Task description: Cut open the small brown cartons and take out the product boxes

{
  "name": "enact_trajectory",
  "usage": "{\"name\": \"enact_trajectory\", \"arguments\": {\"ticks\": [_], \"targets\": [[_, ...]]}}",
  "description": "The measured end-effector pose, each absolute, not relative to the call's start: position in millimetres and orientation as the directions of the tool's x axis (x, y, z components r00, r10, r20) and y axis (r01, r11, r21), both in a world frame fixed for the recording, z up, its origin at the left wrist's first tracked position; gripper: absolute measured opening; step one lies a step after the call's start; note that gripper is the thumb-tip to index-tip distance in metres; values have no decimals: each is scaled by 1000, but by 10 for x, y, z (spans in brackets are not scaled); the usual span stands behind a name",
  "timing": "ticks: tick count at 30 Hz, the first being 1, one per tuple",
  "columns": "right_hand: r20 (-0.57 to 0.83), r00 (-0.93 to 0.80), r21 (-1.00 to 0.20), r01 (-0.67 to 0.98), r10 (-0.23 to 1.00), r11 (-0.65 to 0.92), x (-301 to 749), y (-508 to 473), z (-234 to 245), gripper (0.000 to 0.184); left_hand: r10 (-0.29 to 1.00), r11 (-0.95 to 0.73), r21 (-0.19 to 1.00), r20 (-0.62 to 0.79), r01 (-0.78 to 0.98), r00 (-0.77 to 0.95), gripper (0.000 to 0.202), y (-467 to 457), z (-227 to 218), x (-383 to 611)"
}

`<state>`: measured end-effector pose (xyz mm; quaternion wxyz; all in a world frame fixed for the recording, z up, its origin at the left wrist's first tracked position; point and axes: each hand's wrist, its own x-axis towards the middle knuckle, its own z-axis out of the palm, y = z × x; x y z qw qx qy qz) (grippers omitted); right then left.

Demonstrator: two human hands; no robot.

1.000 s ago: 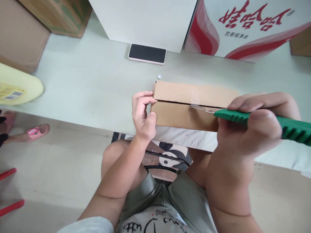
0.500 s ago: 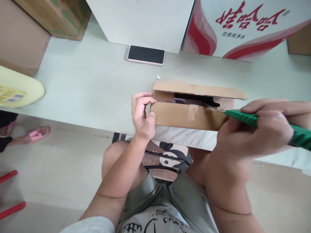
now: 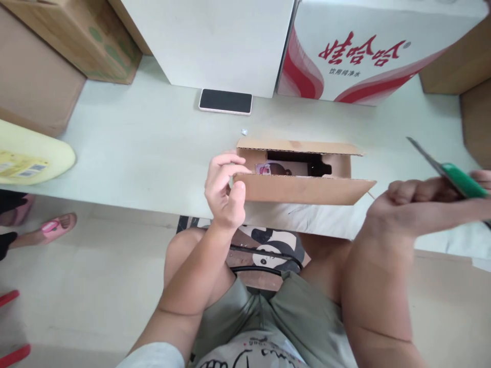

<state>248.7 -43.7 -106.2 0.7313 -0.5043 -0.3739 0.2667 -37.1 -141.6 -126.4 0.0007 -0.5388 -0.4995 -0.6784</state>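
Note:
A small brown cardboard box (image 3: 303, 189) sits at the near edge of the pale table (image 3: 146, 143). Its two top flaps stand apart, and a dark bottle-like item (image 3: 303, 167) with a pink label shows inside. My left hand (image 3: 224, 189) grips the box's left end, fingers curled around the corner. My right hand (image 3: 425, 204) is off to the right of the box, closed around a green utility knife (image 3: 448, 171) whose blade points up and left, well clear of the box.
A black phone (image 3: 225, 101) lies face up farther back. Behind it stand a white box (image 3: 215, 36) and a red-and-white carton (image 3: 364, 51). Brown cartons (image 3: 42, 56) and a yellow object (image 3: 30, 158) fill the left. Another person's pink slipper (image 3: 57, 225) shows on the floor.
The knife has left the box seam and swung away to the right. The box flaps have parted further, showing the contents. My left hand has kept its hold on the box.

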Motion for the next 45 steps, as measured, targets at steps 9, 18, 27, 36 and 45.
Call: {"name": "enact_trajectory", "arguments": {"ticks": [9,18,27,36,45], "targets": [[215,160,-756,652,963,60,2661,-431,-1664,32,497,-692,640,758,335,-422,28,-1393,-1020,-321],[150,-36,-508,855,988,108,2772,-308,-1872,53,532,-755,609,786,242,-317,25,-1399,-964,-350],[375,193,-800,562,907,211,2609,-499,-1648,33,653,-689,677,735,258,-184,24,-1448,-911,-422],[358,98,-932,-29,928,363,2161,-747,-1648,55,646,-660,673,735,335,-206,30,-1454,-943,-429],[247,132,-963,-74,960,258,2129,-641,-1738,45,623,-439,877,454,197,-637,27,-1370,-1104,-779]]}}
